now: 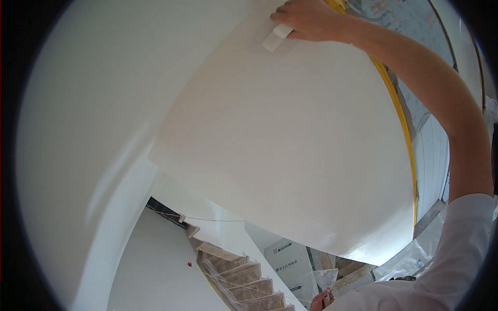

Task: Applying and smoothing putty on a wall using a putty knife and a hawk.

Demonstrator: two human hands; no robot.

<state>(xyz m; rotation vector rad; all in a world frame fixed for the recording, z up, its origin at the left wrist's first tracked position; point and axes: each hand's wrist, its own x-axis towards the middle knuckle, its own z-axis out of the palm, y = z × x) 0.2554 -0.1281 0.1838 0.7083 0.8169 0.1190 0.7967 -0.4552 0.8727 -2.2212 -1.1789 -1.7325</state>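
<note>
My right hand (310, 20) reaches up to the top of a large off-white panel (290, 135) on the wall or ceiling. Its fingers are closed round a small white rectangular piece (278, 36), whose lower end lies against the panel. At the bottom, my left hand (321, 300), partly cut off by the lower edge, grips a putty knife (326, 279) with a wide, pale blade pointing up. My right forearm crosses the panel's yellow edge strip (403, 119).
Below the panel, a brown staircase (244, 277) runs down under loose plastic sheeting, with a thin cord (218, 220) strung above. Printed grey-green protective boards (290, 264) stand beside it. Plastic sheeting (415, 259) lies at lower right. A smooth white wall (78, 103) curves along the left.
</note>
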